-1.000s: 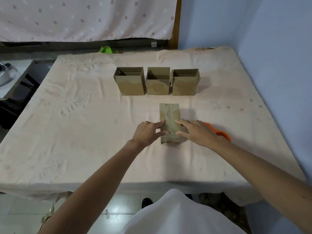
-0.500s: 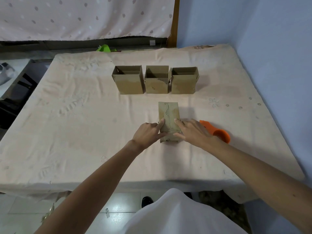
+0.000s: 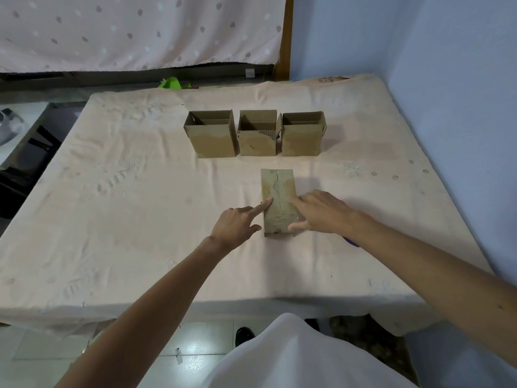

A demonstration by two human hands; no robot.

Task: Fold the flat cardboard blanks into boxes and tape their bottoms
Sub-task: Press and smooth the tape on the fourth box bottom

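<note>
A small cardboard box (image 3: 279, 186) lies on the cloth-covered table (image 3: 112, 205) with its taped bottom facing up, clear tape along the seam. My left hand (image 3: 237, 225) presses its outstretched index finger on the box's left edge, the other fingers curled. My right hand (image 3: 321, 211) rests flat on the right side of the box, fingers on top and thumb against the near end. Three folded boxes stand open-topped in a row behind: left box (image 3: 209, 135), middle box (image 3: 257, 134), right box (image 3: 302, 134).
An orange tape dispenser (image 3: 368, 217) is almost wholly hidden under my right wrist. The blue wall (image 3: 447, 107) runs along the table's right side. A green object (image 3: 172, 83) lies past the far edge. The near table edge is at my waist.
My left hand has stretched its index finger out onto the box's left edge. My right hand has slid forward along the top and now covers most of the orange dispenser.
</note>
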